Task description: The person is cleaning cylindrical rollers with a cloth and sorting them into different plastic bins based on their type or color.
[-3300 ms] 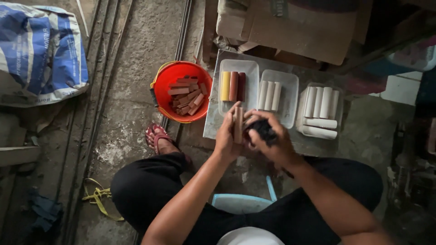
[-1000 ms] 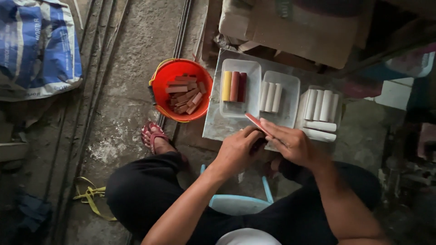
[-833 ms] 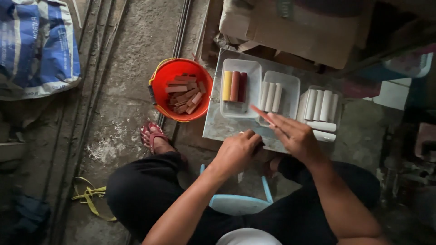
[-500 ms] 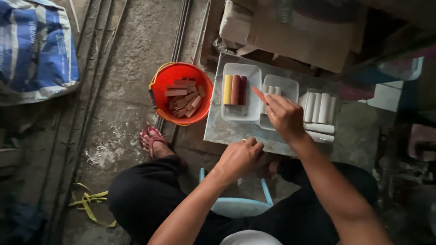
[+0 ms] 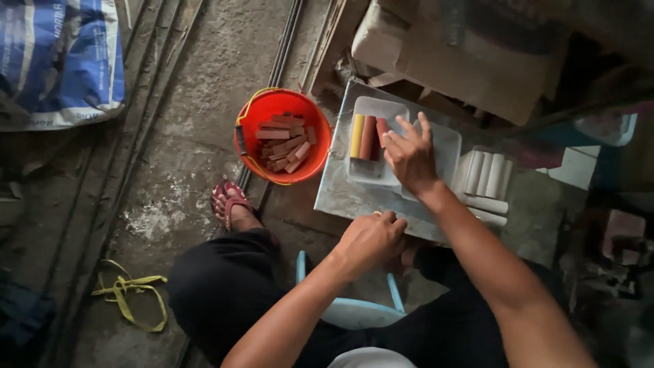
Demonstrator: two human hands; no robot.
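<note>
My right hand (image 5: 411, 155) reaches over a white tray (image 5: 379, 175) that holds a yellow stick (image 5: 357, 135), a brown stick (image 5: 368, 137) and a red stick (image 5: 381, 129). Its fingers are spread, and the thumb side touches the red stick, which lies beside the brown one. My left hand (image 5: 371, 240) is curled into a fist at the near edge of the grey board (image 5: 338, 194). Nothing shows inside that fist. A second white tray (image 5: 448, 146) is partly hidden behind my right hand.
An orange bucket (image 5: 281, 135) of reddish-brown blocks stands left of the board. Pale sticks (image 5: 488, 178) lie in a row at the board's right end. I sit on a light blue stool (image 5: 354, 312), one foot in a red sandal (image 5: 230, 203). Metal rods and a blue-and-white sack (image 5: 58, 61) lie on the left.
My right hand carried the red stick from in front of me up to the left tray and laid it beside the brown one. My left hand sank to the board's near edge.
</note>
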